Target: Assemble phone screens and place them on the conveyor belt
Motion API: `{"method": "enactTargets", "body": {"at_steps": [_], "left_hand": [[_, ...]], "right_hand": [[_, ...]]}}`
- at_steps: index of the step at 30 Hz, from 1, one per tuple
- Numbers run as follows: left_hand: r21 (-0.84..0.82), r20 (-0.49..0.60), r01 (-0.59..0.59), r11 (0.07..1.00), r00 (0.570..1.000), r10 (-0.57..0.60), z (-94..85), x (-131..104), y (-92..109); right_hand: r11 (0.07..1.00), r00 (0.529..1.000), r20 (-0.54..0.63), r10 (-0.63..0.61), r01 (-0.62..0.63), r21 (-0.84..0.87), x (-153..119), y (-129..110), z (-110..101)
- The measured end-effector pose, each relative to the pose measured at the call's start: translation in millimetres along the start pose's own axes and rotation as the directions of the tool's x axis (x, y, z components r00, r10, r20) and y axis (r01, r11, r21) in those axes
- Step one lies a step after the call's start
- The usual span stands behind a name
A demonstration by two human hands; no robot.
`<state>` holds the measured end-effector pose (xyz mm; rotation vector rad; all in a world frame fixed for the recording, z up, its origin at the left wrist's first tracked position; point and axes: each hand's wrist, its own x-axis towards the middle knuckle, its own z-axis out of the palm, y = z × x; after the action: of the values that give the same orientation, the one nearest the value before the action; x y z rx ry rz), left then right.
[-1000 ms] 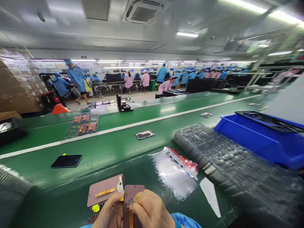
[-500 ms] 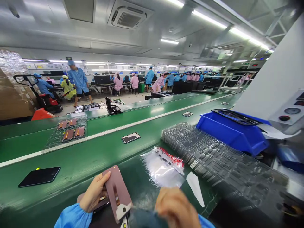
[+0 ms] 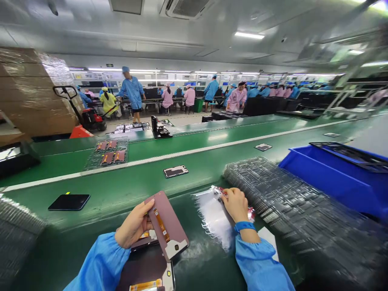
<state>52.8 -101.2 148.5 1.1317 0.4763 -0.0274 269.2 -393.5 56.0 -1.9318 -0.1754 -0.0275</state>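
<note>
My left hand (image 3: 135, 224) grips a mauve phone screen panel (image 3: 169, 222) by its left edge, tilted, with an orange flex cable and a pale grey strip along its lower end. Beneath it, more mauve panels (image 3: 142, 268) lie on the green surface, partly covered by my hand and sleeve. My right hand (image 3: 235, 204) is at the red-tabbed edge of a fanned stack of clear plastic films (image 3: 212, 218). Its fingers are curled and pinched at a tab; the fingertips are partly hidden.
A dark phone (image 3: 69, 202) lies left on the green conveyor belt (image 3: 121, 190); a phone frame (image 3: 176, 171) is ahead. Stacked clear trays (image 3: 273, 194) and a blue bin (image 3: 327, 173) stand right. A tray of mauve panels (image 3: 110, 152) sits beyond the white line. People work behind.
The view has turned left. My right hand, blurred and lower before, has moved up onto the film stack. The panel in my left hand has tilted, showing its orange cable more clearly.
</note>
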Motion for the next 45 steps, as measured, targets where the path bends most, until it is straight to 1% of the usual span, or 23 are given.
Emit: {"method": "enactTargets", "body": {"at_steps": [2,4,5,6,8,10,11,13,15,17,20,22,24,26,28,30,32,35,38,40,42,43,45], "left_hand": [[0.01,0.028,-0.001,1.0,1.0,0.001,5.6,7,1],[0.026,0.073,-0.01,1.0,0.997,0.008,15.7,16,1],[0.036,0.099,-0.023,0.999,0.995,0.019,22.3,21,0],[0.051,0.128,-0.039,0.998,0.991,0.033,29.5,27,-2],[0.103,0.188,-0.079,0.992,0.98,0.059,43.8,40,-8],[0.195,0.247,-0.119,0.974,0.967,0.069,54.5,59,-14],[0.253,0.267,-0.14,0.957,0.961,0.07,57.5,71,-16],[0.383,0.272,-0.187,0.905,0.959,0.083,57.3,100,-15],[0.53,0.221,-0.232,0.816,0.966,0.131,49.0,134,-8],[0.67,0.139,-0.249,0.699,0.967,0.211,33.7,168,4],[0.817,0.026,-0.205,0.539,0.947,0.32,2.9,204,21],[0.87,-0.033,-0.15,0.469,0.933,0.359,-18.4,216,25],[0.897,-0.058,-0.122,0.425,0.92,0.387,-36.9,218,25],[0.905,-0.052,-0.133,0.404,0.908,0.416,-50.5,215,22],[0.896,-0.046,-0.166,0.413,0.888,0.457,-59.3,209,22],[0.865,-0.068,-0.203,0.459,0.859,0.507,-64.2,198,27],[0.807,-0.115,-0.243,0.539,0.83,0.546,-66.3,183,36],[0.659,-0.184,-0.308,0.687,0.819,0.544,-66.7,148,50],[0.466,-0.189,-0.364,0.806,0.849,0.493,-65.5,99,50],[0.354,-0.154,-0.383,0.853,0.876,0.457,-63.7,61,40],[0.247,-0.104,-0.384,0.89,0.902,0.419,-60.3,24,21],[0.183,-0.076,-0.379,0.907,0.915,0.397,-57.7,6,9],[0.035,-0.006,-0.344,0.938,0.939,0.344,-50.5,-25,-13]], "right_hand": [[0.993,0.998,0.068,0.013,-0.021,0.118,-10,-6,7],[0.964,0.978,0.207,0.004,-0.059,0.26,-27,-17,21],[0.938,0.954,0.298,-0.009,-0.095,0.333,-38,-24,30],[0.905,0.916,0.4,-0.027,-0.148,0.399,-49,-30,40],[0.814,0.814,0.578,-0.062,-0.294,0.501,-70,-39,60],[0.712,0.717,0.69,-0.103,-0.431,0.554,-83,-43,74],[0.659,0.69,0.713,-0.125,-0.48,0.579,-86,-43,78],[0.549,0.686,0.709,-0.165,-0.533,0.643,-85,-40,82],[0.443,0.711,0.676,-0.192,-0.552,0.706,-79,-35,82],[0.318,0.721,0.663,-0.202,-0.592,0.741,-72,-28,82],[0.175,0.685,0.697,-0.21,-0.675,0.716,-61,-16,82],[0.169,0.643,0.733,-0.224,-0.715,0.679,-54,-10,83],[0.171,0.614,0.754,-0.234,-0.738,0.653,-50,-6,83],[0.173,0.611,0.757,-0.233,-0.739,0.651,-49,-6,84],[0.16,0.62,0.75,-0.228,-0.736,0.657,-52,-8,84],[0.151,0.655,0.727,-0.203,-0.713,0.685,-57,-13,84],[0.153,0.707,0.688,-0.163,-0.671,0.726,-63,-18,82],[0.178,0.758,0.642,-0.113,-0.62,0.764,-70,-27,78],[0.197,0.783,0.614,-0.095,-0.59,0.783,-77,-36,72],[0.271,0.814,0.57,-0.109,-0.527,0.805,-84,-44,67],[0.426,0.848,0.501,-0.172,-0.395,0.814,-92,-52,61],[0.517,0.854,0.469,-0.223,-0.304,0.8,-96,-55,59],[0.66,0.829,0.45,-0.332,-0.136,0.739,-106,-62,53]]}}
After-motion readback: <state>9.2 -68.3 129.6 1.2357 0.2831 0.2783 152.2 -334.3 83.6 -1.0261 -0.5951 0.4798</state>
